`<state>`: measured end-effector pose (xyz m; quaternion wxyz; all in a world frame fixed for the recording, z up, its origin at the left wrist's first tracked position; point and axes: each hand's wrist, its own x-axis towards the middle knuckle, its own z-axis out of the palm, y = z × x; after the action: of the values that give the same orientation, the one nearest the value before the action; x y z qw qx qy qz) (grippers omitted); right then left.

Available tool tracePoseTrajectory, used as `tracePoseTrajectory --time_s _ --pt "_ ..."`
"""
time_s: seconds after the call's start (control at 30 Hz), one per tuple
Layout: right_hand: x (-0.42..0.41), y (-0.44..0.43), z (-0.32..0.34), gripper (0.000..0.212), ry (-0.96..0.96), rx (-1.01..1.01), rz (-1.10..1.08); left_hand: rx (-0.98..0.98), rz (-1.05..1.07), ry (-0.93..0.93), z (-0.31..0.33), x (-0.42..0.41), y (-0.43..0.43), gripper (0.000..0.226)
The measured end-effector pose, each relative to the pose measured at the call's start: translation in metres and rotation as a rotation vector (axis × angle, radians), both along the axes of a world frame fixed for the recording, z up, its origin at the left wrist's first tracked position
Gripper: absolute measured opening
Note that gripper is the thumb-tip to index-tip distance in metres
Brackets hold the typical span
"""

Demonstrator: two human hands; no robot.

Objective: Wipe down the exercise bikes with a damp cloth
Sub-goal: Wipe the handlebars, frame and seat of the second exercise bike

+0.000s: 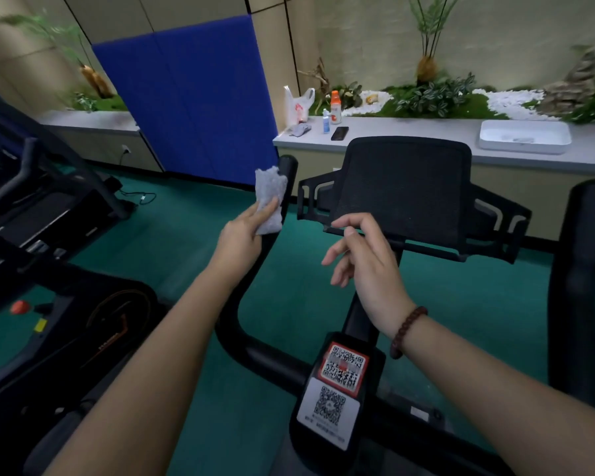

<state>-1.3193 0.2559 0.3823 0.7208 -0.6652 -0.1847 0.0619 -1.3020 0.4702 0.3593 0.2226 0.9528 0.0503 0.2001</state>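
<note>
Two hands are up at the front of the exercise bike (337,383), and only the left hand (243,231) is working. Its fingers (270,205) lie across the face of the grey cloth (269,197), clamping it; the thumb is hidden behind. The cloth stands upright above the fingers and lies against the left handlebar horn (287,168), just beyond the fingertips, whose long axis runs up to its rounded tip and down past the wrist in a curve toward the stem. A wipe along that axis looks like the next stroke, up or down. The right hand (368,266) holds nothing, its fingers loosely curled and apart, thumb just under the lower lip of the tablet holder (406,187); whether it touches is unclear. From those fingers the right handlebar horn (577,269) stands well apart, outward.
</note>
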Motion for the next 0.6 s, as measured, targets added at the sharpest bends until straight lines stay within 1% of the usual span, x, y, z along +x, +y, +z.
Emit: tracePoseTrajectory --time_s 0.1,0.2,0.33,0.4,0.47,0.53,0.57,0.6 --pt "-0.001 0.001 -0.001 0.024 -0.005 -0.001 -0.003 0.12 0.018 0.089 0.002 -0.021 0.008 0.06" --pt "-0.001 0.001 -0.003 0.025 -0.011 -0.013 -0.011 0.214 0.022 0.174 0.007 -0.032 0.008 0.064" --pt "-0.002 0.001 -0.007 0.025 -0.042 -0.051 -0.021 0.39 0.06 0.285 0.017 -0.056 -0.009 0.067" --pt "-0.002 0.0 -0.007 0.026 -0.06 -0.053 -0.048 0.457 0.045 0.306 0.017 -0.075 -0.018 0.065" --pt "-0.002 -0.003 -0.005 0.026 -0.048 -0.039 -0.083 0.479 0.011 0.268 0.015 -0.095 -0.025 0.061" --pt "-0.001 -0.01 -0.001 0.026 0.016 0.009 -0.113 0.486 -0.038 0.304 0.014 -0.11 -0.031 0.062" --pt "-0.001 -0.014 0.003 0.026 0.064 0.048 -0.122 0.457 -0.078 0.35 0.015 -0.115 -0.035 0.062" --pt "-0.002 -0.019 0.007 0.026 0.109 0.093 -0.127 0.384 -0.11 0.373 0.015 -0.118 -0.038 0.062"
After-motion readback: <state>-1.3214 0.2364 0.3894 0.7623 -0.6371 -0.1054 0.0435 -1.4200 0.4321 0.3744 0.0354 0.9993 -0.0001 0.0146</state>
